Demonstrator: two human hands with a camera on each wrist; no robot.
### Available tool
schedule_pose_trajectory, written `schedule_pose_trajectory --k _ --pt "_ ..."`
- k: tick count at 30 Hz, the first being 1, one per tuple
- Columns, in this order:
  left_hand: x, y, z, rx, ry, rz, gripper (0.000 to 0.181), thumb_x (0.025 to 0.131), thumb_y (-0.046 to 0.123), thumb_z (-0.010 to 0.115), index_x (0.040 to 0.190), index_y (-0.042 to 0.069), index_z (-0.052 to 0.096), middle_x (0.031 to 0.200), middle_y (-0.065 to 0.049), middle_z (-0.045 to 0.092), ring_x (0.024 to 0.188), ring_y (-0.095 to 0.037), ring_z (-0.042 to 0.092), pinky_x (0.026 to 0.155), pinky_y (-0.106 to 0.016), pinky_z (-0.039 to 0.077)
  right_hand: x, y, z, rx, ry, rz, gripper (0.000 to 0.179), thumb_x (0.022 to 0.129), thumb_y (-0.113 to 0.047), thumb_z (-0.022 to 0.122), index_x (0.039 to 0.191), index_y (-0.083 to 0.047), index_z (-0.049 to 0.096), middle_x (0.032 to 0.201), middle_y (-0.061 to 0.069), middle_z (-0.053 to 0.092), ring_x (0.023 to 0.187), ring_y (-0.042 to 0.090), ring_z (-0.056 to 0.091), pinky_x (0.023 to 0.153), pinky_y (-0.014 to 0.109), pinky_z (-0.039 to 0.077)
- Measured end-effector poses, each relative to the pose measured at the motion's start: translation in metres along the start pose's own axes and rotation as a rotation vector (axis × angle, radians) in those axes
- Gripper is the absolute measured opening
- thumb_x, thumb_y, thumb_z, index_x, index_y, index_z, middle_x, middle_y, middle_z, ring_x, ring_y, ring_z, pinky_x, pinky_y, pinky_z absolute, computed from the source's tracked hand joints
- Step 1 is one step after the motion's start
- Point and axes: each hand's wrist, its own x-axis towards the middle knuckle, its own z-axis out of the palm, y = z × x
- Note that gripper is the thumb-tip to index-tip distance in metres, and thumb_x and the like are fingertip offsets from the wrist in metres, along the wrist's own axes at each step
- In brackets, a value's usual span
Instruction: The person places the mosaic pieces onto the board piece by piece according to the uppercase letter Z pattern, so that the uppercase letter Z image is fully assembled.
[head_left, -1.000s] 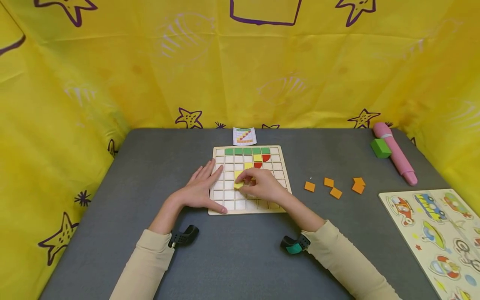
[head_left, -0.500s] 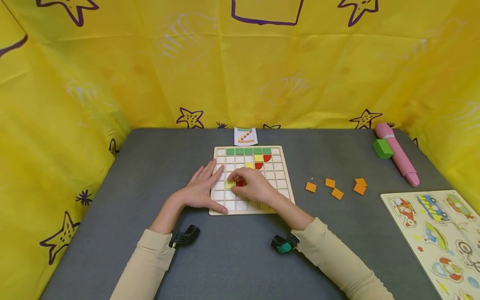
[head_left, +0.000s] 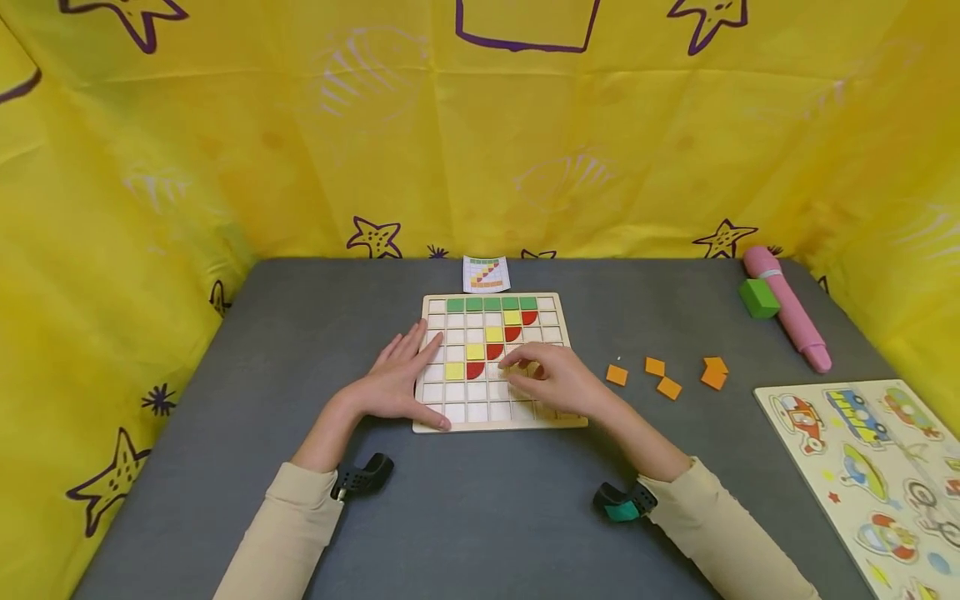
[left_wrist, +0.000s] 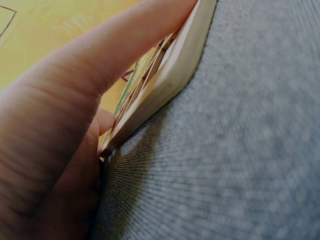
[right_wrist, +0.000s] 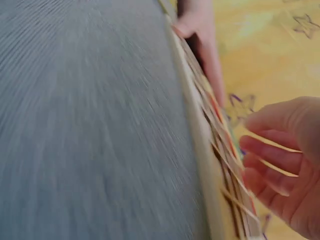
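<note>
I see L hand (head_left: 396, 381) fingers spread on left edge of grid board (head_left: 456, 412), R hand (head_left: 561, 377) loosely bent over it w/ nothing gripped, board at mid table (head_left: 480, 517), green tiles (head_left: 492, 304) in top row, yellow tiles (head_left: 454, 371) & red tiles (head_left: 476, 369) diag., orange tiles (head_left: 617, 375) loose to its right.

The right hand (head_left: 551, 379) hides some right-hand cells of the grid board (head_left: 457, 412), and the left hand (head_left: 393, 383) covers part of its left side. The picture puzzle (head_left: 840, 517), both sleeves (head_left: 283, 525) and the desk (head_left: 480, 533) run past the head view's edges. The card's (head_left: 486, 274) finer markings are too small to tell. The right wrist view is blurred
</note>
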Motion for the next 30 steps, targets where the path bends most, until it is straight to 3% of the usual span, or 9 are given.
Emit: schedule_pose_trajectory --k 7,16,24,30 --pt "0.0 -0.003 0.001 0.002 0.017 0.011 0.133 0.063 0.072 0.076 0.157 0.008 0.008 0.162 -0.015 -0.013 0.148 -0.028 -0.01 0.115 -0.051 -0.001 -0.019 0.018 -0.044 -0.093 -0.071 0.045 0.015 0.09 -0.013 0.07 0.104 -0.008 0.072 0.09 -0.004 0.067 0.081 0.013 0.058 0.071 0.031 0.05" --pt "-0.003 -0.004 -0.001 -0.001 0.027 -0.009 0.132 0.063 0.071 0.077 0.157 0.008 0.008 0.162 -0.015 -0.011 0.148 -0.029 -0.009 0.115 -0.052 -0.001 -0.04 0.052 -0.096 -0.157 -0.16 0.193 0.014 0.085 -0.017 0.077 0.094 -0.01 0.069 0.083 -0.004 0.065 0.076 0.014 0.057 0.069 0.03 0.048" --pt "-0.002 -0.004 -0.001 -0.014 0.005 0.025 0.133 0.063 0.069 0.078 0.157 0.007 0.008 0.162 -0.016 -0.011 0.148 -0.03 -0.009 0.115 -0.053 -0.001 -0.048 0.069 -0.101 -0.153 -0.197 0.213 0.027 0.078 -0.023 0.083 0.093 -0.009 0.065 0.081 -0.001 0.061 0.077 0.015 0.054 0.071 0.03 0.046" --pt "-0.001 -0.003 -0.003 -0.026 -0.027 0.047 0.136 0.061 0.067 0.081 0.157 0.006 0.006 0.162 -0.016 -0.011 0.148 -0.031 -0.01 0.115 -0.053 -0.002 -0.046 0.077 -0.09 -0.106 -0.126 0.175 0.023 0.081 -0.019 0.081 0.097 -0.011 0.067 0.085 -0.002 0.063 0.081 0.016 0.056 0.074 0.03 0.048"
